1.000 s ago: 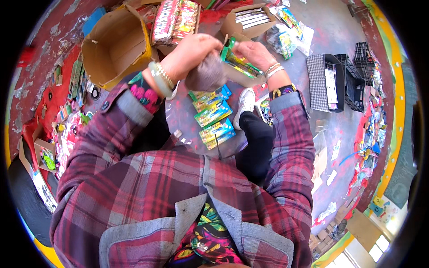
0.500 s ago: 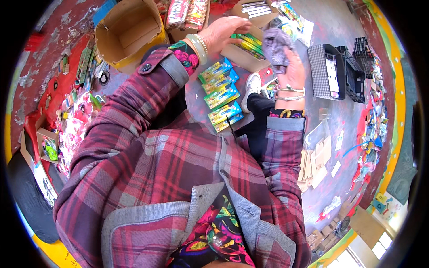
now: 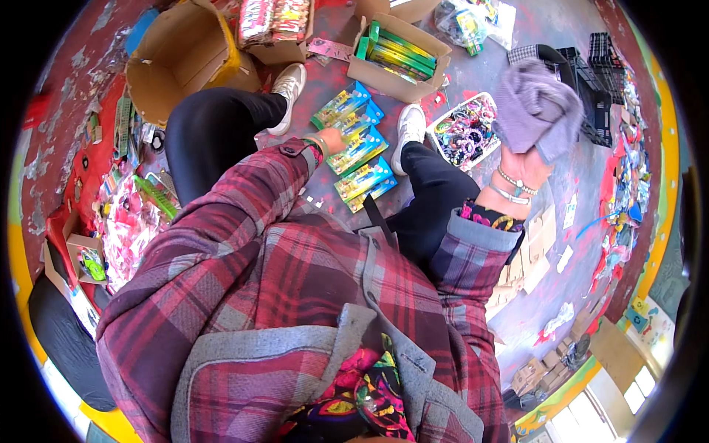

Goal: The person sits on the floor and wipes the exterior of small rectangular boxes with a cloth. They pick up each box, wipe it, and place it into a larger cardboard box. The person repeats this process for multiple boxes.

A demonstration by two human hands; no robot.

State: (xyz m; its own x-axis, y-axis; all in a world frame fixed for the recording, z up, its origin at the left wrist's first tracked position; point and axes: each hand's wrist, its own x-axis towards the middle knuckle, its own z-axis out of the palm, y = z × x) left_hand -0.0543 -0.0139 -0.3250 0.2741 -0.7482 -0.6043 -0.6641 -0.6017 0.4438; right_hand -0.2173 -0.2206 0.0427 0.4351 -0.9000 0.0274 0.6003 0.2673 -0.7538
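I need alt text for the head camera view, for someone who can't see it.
A person's right hand holds a crumpled greyish-purple cloth, while the left hand is at a row of flat blue, yellow and green packets on the floor. Beyond the packets stands an open brown cardboard box holding green-and-yellow packs.

I hold a grey-purple cloth (image 3: pixel 538 107) up in my right hand (image 3: pixel 526 166), crumpled into soft, twisted folds. My flat packs (image 3: pixel 360 150), blue, green and yellow, lie on the floor (image 3: pixel 517 332) in a slanted row, the farther ones overlapping.
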